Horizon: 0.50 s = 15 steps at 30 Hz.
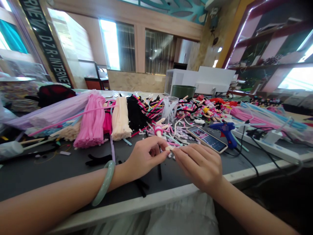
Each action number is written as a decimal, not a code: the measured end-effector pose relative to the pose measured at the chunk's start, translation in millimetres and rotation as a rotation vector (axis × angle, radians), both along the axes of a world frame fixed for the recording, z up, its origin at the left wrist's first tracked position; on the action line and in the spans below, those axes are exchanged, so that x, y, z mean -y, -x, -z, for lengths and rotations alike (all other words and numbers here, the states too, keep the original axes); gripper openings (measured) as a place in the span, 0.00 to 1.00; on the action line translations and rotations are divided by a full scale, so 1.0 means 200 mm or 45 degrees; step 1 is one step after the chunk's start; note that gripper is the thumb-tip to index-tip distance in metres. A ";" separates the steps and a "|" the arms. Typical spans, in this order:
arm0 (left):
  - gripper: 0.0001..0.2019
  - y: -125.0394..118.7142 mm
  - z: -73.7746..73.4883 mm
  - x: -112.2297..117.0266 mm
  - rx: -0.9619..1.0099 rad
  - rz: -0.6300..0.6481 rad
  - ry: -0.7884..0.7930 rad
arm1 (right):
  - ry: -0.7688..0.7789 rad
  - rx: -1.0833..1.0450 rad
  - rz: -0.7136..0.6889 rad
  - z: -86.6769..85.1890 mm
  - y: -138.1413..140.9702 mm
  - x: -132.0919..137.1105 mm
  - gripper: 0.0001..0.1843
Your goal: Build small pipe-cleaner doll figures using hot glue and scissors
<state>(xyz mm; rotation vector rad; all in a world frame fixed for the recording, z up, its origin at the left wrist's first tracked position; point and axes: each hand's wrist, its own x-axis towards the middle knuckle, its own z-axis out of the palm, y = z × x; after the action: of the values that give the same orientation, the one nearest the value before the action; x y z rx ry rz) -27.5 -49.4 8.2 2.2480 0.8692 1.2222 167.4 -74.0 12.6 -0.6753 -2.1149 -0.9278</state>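
Note:
Both hands meet over the front of the table, fingertips pinched together. My left hand (pixel 149 155), with a pale green bangle (pixel 105 182) on the wrist, grips one side of a small cream pipe-cleaner piece (pixel 169 148). From the other side, my right hand (pixel 201 164) pinches the same piece; the fingers partly hide its shape. Just beyond them lies a small pink and cream pipe-cleaner doll (pixel 159 128). Short pipe-cleaner offcuts in white, mint and pink are scattered around it. Several black pipe-cleaner pieces (pixel 141 187) lie under and beside my left hand.
Pink (pixel 90 122), cream (pixel 121 119) and black (pixel 137 112) pipe-cleaner bundles stand behind my left hand. To the right are a phone (pixel 207 138), a blue glue gun (pixel 226 132) and a power strip (pixel 266 143) with trailing cables. A heap of small dolls (pixel 207 109) lies farther back.

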 end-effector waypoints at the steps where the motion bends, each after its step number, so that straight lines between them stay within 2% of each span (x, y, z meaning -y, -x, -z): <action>1: 0.05 0.00 0.00 0.00 -0.003 -0.004 -0.001 | 0.022 -0.002 0.006 0.00 0.00 0.00 0.06; 6: 0.06 0.00 -0.01 0.00 -0.023 -0.017 0.013 | 0.185 -0.051 0.017 -0.02 -0.01 -0.03 0.05; 11: 0.05 -0.01 -0.01 0.00 -0.086 -0.174 -0.128 | 0.352 -0.128 0.047 -0.02 -0.01 -0.04 0.07; 15: 0.03 -0.02 0.00 0.00 -0.145 -0.209 -0.185 | 0.387 -0.142 0.056 -0.01 -0.02 -0.05 0.08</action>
<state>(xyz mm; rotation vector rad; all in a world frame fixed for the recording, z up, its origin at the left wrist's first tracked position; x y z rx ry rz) -23.9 -49.1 9.0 2.4222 1.0571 1.2760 170.9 -64.5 14.1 -0.9069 -2.1679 -0.5799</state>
